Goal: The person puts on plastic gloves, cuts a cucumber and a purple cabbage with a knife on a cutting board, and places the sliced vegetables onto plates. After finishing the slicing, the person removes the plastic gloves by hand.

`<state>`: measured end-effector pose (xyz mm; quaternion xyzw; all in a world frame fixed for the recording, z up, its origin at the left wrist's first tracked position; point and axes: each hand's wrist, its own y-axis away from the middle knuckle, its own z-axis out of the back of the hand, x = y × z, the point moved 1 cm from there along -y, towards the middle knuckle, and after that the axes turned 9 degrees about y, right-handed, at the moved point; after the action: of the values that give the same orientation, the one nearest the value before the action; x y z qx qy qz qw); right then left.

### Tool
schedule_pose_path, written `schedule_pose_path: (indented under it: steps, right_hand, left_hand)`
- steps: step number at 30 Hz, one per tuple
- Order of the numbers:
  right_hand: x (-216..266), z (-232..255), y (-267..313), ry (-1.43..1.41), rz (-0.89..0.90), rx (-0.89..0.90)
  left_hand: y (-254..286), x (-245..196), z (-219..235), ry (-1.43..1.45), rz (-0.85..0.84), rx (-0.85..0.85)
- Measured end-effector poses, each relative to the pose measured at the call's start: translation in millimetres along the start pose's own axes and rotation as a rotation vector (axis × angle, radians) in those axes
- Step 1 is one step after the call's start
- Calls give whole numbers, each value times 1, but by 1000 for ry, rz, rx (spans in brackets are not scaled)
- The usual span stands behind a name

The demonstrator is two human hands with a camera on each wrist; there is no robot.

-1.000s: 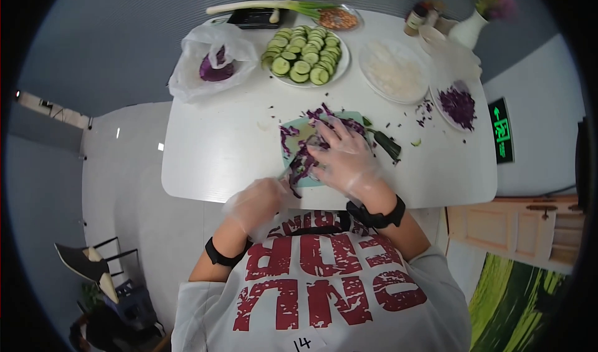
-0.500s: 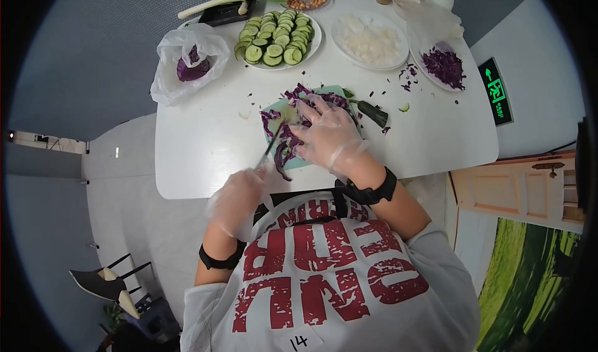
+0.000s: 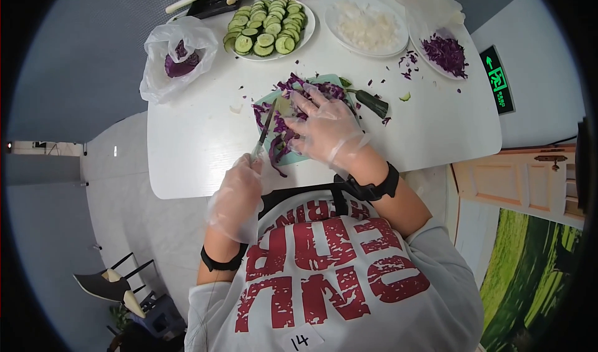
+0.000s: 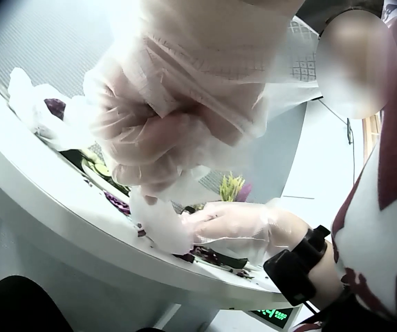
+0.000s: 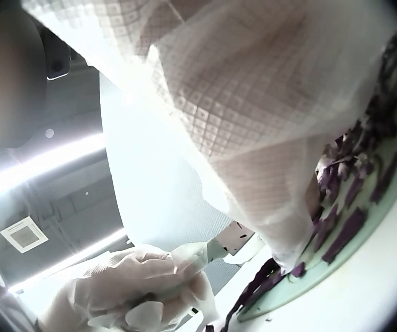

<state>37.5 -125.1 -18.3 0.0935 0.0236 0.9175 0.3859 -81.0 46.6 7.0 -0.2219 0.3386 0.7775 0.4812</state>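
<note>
My gloved left hand [image 3: 238,193] grips the handle of a knife [image 3: 268,123], whose dark blade points up and right across the left side of a pale green cutting board [image 3: 293,158]. Shredded purple cabbage [image 3: 281,141] is scattered over the board. My gloved right hand [image 3: 330,131] rests on the cabbage, fingers spread. In the left wrist view the left hand [image 4: 171,131] has its fingers curled, with the right hand [image 4: 243,227] beyond. The right wrist view shows the right hand [image 5: 254,104] over the board and the left hand [image 5: 129,287] holding the knife [image 5: 234,238].
A plate of cucumber slices [image 3: 265,31], a plate of pale pieces [image 3: 366,28] and a plate of shredded cabbage [image 3: 445,54] line the back. A bag [image 3: 149,72] with cabbage lies left. A dark green cucumber piece [image 3: 372,103] sits right of the board.
The left hand has drawn back from the board and turned the knife more upright, so more of its blade shows. The right hand has stayed on the cabbage. The head view has shifted.
</note>
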Motion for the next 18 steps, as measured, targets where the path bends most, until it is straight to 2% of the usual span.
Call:
schedule_pose_path:
  steps: [5,7,11,13,14,16,17,18]
  right_hand:
    - [0,-1,2,-23,1,-25]
    - [0,-3,2,-37,1,-50]
    - [0,-3,2,-38,2,-46]
    - [1,-4,2,-36,-2,-56]
    - [1,-3,2,-36,0,-55]
    - [2,-3,0,-12,-9,-27]
    - [2,-4,0,-11,-7,-26]
    - [1,-5,0,-5,-5,-36]
  left_hand:
    - [0,0,-9,1,104,40]
    - [0,7,-12,39,15,48]
    - [4,4,-13,63,-52,95]
    - [8,-2,-12,-47,-161,108]
    - [8,-6,-13,-46,-159,107]
    - [4,-11,-17,-41,24,83]
    - [-1,1,-22,-40,25,82]
    - [-10,21,-31,-159,-259,33]
